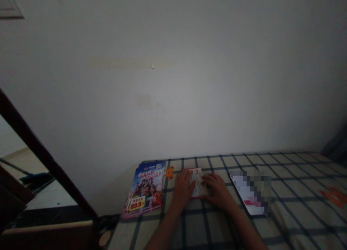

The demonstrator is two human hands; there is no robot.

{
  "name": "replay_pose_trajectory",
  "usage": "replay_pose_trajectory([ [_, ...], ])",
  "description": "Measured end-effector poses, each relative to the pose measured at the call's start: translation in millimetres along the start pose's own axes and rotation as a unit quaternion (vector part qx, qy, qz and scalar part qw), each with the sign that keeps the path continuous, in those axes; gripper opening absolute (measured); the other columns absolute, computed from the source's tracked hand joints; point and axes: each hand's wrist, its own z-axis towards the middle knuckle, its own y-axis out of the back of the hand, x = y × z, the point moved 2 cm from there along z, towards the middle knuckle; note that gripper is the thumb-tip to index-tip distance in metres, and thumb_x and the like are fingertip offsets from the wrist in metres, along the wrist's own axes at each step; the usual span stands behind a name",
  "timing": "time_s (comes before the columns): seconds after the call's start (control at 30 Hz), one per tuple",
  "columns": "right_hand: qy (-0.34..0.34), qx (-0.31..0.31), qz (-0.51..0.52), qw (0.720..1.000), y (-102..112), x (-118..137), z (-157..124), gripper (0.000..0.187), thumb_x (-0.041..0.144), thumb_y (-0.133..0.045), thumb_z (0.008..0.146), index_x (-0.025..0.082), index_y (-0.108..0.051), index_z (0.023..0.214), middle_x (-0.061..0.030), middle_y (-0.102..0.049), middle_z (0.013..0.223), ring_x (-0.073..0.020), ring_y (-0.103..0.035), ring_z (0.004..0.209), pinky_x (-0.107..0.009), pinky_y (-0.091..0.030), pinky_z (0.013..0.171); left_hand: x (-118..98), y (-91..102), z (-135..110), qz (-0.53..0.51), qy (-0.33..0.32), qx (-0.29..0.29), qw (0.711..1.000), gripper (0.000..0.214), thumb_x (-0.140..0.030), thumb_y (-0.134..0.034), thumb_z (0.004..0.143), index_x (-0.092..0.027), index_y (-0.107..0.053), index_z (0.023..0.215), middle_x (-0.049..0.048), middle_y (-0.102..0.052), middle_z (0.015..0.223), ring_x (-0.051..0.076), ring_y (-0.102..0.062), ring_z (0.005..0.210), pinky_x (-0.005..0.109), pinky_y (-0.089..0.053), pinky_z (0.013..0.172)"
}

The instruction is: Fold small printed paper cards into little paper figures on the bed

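Between my hands a folded leaflet [197, 186], white with red edges and print, lies flat on the checked cloth. My left hand [183, 185] rests on its left side, palm down, the fingers stretched out over the paper. At the right edge of the leaflet is my right hand [217, 189], its fingers spread and slightly bent, the tips touching the paper. Neither hand visibly grips it. To the left lies a stack of colourful flyers [148, 188], blue and pink, with "89.9" printed on the top one.
A phone [248, 197] with a lit, partly blurred screen lies right of my right hand. The checked cloth [298, 214] covers the surface up to the white wall [203, 80]. An orange printed figure [169, 172] shows beside the flyers. A dark slanted frame [46, 152] stands at the left.
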Motion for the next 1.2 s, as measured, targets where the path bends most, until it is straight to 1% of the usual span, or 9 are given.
replay_pose_trajectory([
  [0.13, 0.007, -0.008, -0.001, 1.0, -1.8, -0.2, -4.2, 0.053, 0.056, -0.079, 0.069, 0.028, -0.068, 0.113, -0.0078, -0.061, 0.135, -0.0325, -0.044, 0.133, -0.056, -0.029, 0.113, 7.8, 1.3, 0.5, -0.054, 0.007, -0.057, 0.997, 0.033, -0.027, -0.05, 0.094, -0.022, -0.062, 0.125, 0.0093, -0.06, 0.134, 0.025, -0.051, 0.13, 0.049, -0.041, 0.112],
  [0.37, 0.005, -0.028, 0.021, 0.999, -4.5, -6.1, -7.3, 0.04, 0.046, -0.076, 0.076, 0.026, -0.07, 0.11, -0.0081, -0.061, 0.136, -0.0307, -0.042, 0.135, -0.053, -0.035, 0.112, 10.1, 6.3, -1.8, -0.075, 0.024, -0.078, 0.994, 0.029, -0.025, -0.047, 0.093, -0.019, -0.066, 0.115, 0.0106, -0.062, 0.127, 0.023, -0.056, 0.123, 0.046, -0.046, 0.109],
  [0.5, 0.01, -0.046, 0.021, 0.999, -5.6, -9.5, -6.2, 0.025, 0.038, -0.071, 0.082, 0.027, -0.072, 0.104, -0.0078, -0.063, 0.131, -0.029, -0.045, 0.133, -0.052, -0.038, 0.11, 8.6, 6.6, -1.1, -0.076, 0.026, -0.078, 0.994, 0.028, -0.024, -0.047, 0.093, -0.018, -0.066, 0.113, 0.0104, -0.064, 0.123, 0.023, -0.057, 0.121, 0.046, -0.046, 0.108],
  [0.63, 0.008, -0.075, 0.01, 0.997, -6.1, -14.9, -4.5, 0.016, 0.034, -0.066, 0.086, 0.027, -0.074, 0.098, -0.0084, -0.067, 0.116, -0.0267, -0.056, 0.116, -0.047, -0.046, 0.1, 7.9, 6.5, -0.4, -0.073, 0.03, -0.076, 0.994, 0.029, -0.025, -0.048, 0.092, -0.02, -0.067, 0.113, 0.0101, -0.066, 0.121, 0.025, -0.056, 0.122, 0.048, -0.046, 0.108],
  [0.73, 0.0, -0.092, -0.003, 0.996, -6.4, -18.0, -4.3, 0.015, 0.033, -0.062, 0.089, 0.028, -0.074, 0.095, -0.0084, -0.067, 0.11, -0.0266, -0.058, 0.11, -0.045, -0.048, 0.094, 6.8, 7.3, -0.3, -0.072, 0.027, -0.072, 0.994, 0.029, -0.026, -0.051, 0.091, -0.023, -0.067, 0.113, 0.008, -0.068, 0.119, 0.026, -0.056, 0.123, 0.05, -0.045, 0.109],
  [0.83, -0.003, -0.09, -0.011, 0.996, -6.3, -18.3, -4.2, 0.015, 0.031, -0.06, 0.09, 0.028, -0.074, 0.093, -0.0078, -0.068, 0.106, -0.0267, -0.058, 0.107, -0.044, -0.048, 0.092, 4.9, 8.4, -0.2, -0.071, 0.022, -0.067, 0.995, 0.027, -0.029, -0.054, 0.09, -0.024, -0.069, 0.112, 0.0072, -0.07, 0.119, 0.027, -0.055, 0.124, 0.052, -0.043, 0.109],
  [0.97, -0.007, -0.094, -0.016, 0.995, -4.0, -15.5, -3.9, 0.017, 0.028, -0.056, 0.092, 0.025, -0.073, 0.091, -0.0075, -0.069, 0.104, -0.0254, -0.058, 0.103, -0.042, -0.047, 0.091, 1.7, 11.4, 0.4, -0.078, 0.007, -0.061, 0.995, 0.028, -0.04, -0.057, 0.092, -0.024, -0.071, 0.11, 0.0078, -0.07, 0.119, 0.028, -0.054, 0.125, 0.055, -0.042, 0.109],
  [1.07, -0.009, -0.098, -0.019, 0.995, -1.5, -12.8, -3.7, 0.019, 0.024, -0.052, 0.093, 0.023, -0.071, 0.089, -0.0075, -0.069, 0.101, -0.0246, -0.058, 0.101, -0.041, -0.046, 0.091, -0.6, 14.8, 0.6, -0.087, -0.01, -0.045, 0.995, 0.03, -0.046, -0.062, 0.09, -0.024, -0.073, 0.107, 0.0082, -0.07, 0.121, 0.029, -0.053, 0.126, 0.056, -0.041, 0.109],
  [1.2, 0.002, -0.097, -0.02, 0.995, 0.9, -8.2, -4.4, 0.019, 0.024, -0.051, 0.093, 0.022, -0.07, 0.089, -0.0074, -0.069, 0.099, -0.0236, -0.059, 0.1, -0.04, -0.046, 0.09, -2.1, 18.9, 0.6, -0.083, -0.013, -0.027, 0.996, 0.017, -0.038, -0.066, 0.088, -0.026, -0.075, 0.096, 0.0059, -0.069, 0.122, 0.028, -0.052, 0.126, 0.054, -0.04, 0.11],
])
